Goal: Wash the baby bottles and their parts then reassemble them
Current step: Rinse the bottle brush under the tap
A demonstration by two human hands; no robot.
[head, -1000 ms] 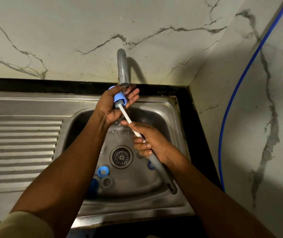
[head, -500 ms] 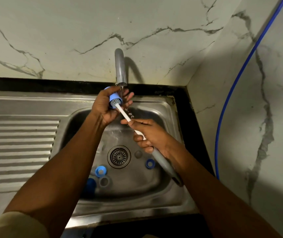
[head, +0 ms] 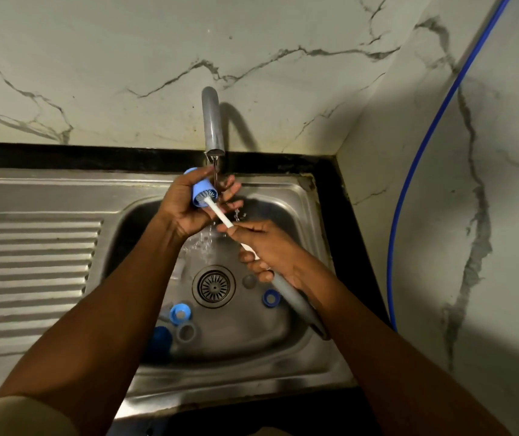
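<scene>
Watching through the head camera, I see the left hand (head: 185, 209) beyond the drain (head: 214, 286), its fingers (head: 229, 187) curled round a light blue bottle part (head: 203, 191) in the running water. The right hand (head: 270, 250), just right of the drain, has its fingers (head: 248, 256) clamped on the bottle brush (head: 220, 215), whose bristles sit inside the part. A light blue ring (head: 180, 313), a grey ring (head: 186, 332) and a dark blue cap (head: 159, 339) lie left of the drain in the sink (head: 251, 347); a dark blue ring (head: 271, 298) lies to its right
</scene>
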